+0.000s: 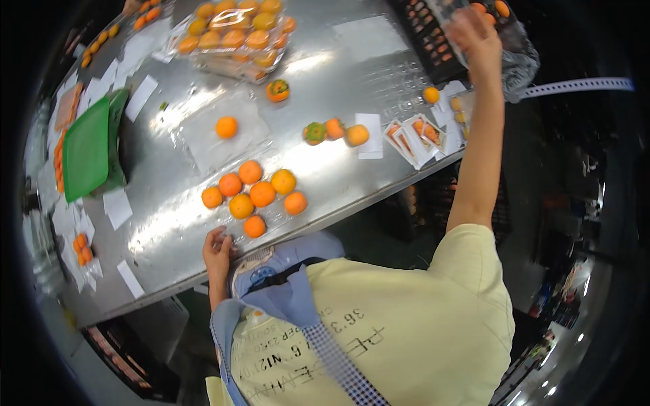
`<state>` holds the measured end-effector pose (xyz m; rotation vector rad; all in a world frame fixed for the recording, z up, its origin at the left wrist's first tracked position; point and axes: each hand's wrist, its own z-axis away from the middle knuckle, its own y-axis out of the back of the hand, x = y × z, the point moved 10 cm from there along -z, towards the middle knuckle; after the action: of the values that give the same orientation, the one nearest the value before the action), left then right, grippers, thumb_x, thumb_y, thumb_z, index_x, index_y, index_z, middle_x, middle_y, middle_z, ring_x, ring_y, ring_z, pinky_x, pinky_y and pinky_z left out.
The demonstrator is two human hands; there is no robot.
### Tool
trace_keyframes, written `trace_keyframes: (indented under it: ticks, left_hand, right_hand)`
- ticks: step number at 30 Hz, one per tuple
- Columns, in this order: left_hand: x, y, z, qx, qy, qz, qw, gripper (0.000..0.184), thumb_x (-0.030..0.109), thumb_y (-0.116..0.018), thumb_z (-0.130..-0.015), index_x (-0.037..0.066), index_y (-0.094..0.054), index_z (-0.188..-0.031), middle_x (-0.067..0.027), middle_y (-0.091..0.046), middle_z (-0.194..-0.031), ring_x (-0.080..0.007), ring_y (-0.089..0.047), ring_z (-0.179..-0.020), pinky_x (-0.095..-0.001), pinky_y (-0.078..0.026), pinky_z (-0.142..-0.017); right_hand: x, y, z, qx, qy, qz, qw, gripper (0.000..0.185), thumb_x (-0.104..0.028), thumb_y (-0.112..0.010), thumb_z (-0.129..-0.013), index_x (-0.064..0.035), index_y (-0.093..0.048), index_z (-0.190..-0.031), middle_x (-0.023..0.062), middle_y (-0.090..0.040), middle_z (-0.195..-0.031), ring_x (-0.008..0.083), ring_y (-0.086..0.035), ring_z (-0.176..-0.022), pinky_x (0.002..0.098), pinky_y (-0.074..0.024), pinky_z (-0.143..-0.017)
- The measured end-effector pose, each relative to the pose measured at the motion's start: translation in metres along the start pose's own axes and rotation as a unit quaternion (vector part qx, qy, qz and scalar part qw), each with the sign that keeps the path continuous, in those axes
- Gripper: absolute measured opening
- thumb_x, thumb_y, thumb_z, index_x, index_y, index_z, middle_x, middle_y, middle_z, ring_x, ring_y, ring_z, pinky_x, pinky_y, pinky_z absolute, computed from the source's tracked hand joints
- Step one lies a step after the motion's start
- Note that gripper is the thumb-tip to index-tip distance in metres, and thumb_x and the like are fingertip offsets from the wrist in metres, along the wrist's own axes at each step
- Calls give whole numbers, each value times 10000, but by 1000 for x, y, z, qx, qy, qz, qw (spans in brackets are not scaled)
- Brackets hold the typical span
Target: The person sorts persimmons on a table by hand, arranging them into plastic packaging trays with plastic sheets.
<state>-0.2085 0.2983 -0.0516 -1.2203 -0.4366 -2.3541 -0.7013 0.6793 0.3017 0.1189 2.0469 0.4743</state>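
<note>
My left hand rests at the table's front edge, fingers curled near a clear tray that holds several orange fruits; whether it grips the tray's edge is unclear. My right hand is stretched out to the far right, smeared by motion, over a black crate and a plastic-lined container of orange fruit. What it holds, if anything, is hidden. A single orange fruit lies on a clear plastic sheet behind the tray.
Stacked clear packs of fruit stand at the back of the metal table. Loose fruits, printed cards and one orange fruit lie to the right. A green basket and white papers are on the left.
</note>
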Motion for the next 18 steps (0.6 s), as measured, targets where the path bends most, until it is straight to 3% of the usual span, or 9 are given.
trace_keyframes:
  ticks: [2,3,4,6,9,12,15,18]
  left_hand:
    - [3,-1,2,6,7,-1,1000,304,39,-622,-861,62,-575,-1161,-13,-535,-818,-92,-565,-640,-212,-464,-537]
    - [0,0,0,6,8,0,1000,305,34,-617,-865,62,-572,-1166,-11,-538,-811,-87,-564,-644,-208,-464,-541]
    - [-1,1,0,7,11,4,1000,305,31,-614,-866,62,-571,-1167,-10,-539,-809,-85,-563,-643,-207,-464,-542]
    - [0,-1,0,3,16,6,1000,305,25,-610,-869,62,-568,-1169,-7,-541,-804,-79,-561,-642,-205,-463,-543]
    - [5,-3,2,0,18,0,1000,299,11,-601,-872,61,-566,-1165,-4,-543,-794,-73,-561,-638,-200,-463,-543]
    - [8,-4,3,1,23,-5,1000,295,5,-597,-872,59,-566,-1161,-4,-544,-785,-73,-562,-631,-199,-463,-537]
    - [6,-2,0,0,23,0,1000,297,0,-598,-870,58,-563,-1160,-5,-545,-778,-73,-559,-620,-200,-462,-528]
    - [4,-2,-2,-6,18,1,1000,303,-1,-602,-866,57,-561,-1161,-7,-546,-777,-74,-556,-613,-201,-461,-522]
  right_hand:
    - [25,-94,54,-127,-19,36,991,373,-177,-701,-801,-60,-620,-1146,44,-670,-949,147,-621,-795,275,-512,-722]
    - [43,-145,89,-224,-30,177,958,432,-236,-732,-771,-101,-617,-1165,38,-660,-1003,161,-615,-846,306,-508,-770]
    - [45,-185,126,-286,19,185,940,499,-273,-762,-721,-116,-617,-1171,57,-641,-1064,199,-605,-939,369,-466,-850]
    - [49,-242,176,-330,139,325,876,502,-264,-772,-689,-132,-621,-1149,68,-628,-1075,234,-580,-1016,398,-415,-888]
    - [69,-273,212,-376,195,385,820,473,-258,-758,-692,-142,-617,-1128,78,-626,-1047,251,-567,-1038,405,-390,-886]
    - [73,-270,209,-369,164,314,859,398,-167,-731,-717,-137,-600,-1091,87,-600,-1061,252,-569,-1035,404,-424,-868]
    - [53,-246,193,-291,-104,53,950,410,-60,-724,-757,-112,-547,-1123,56,-585,-1070,208,-588,-1039,361,-468,-856]
    - [32,-235,199,-194,-155,-188,950,533,55,-720,-706,-58,-473,-1164,97,-535,-1134,238,-560,-1093,356,-469,-921]
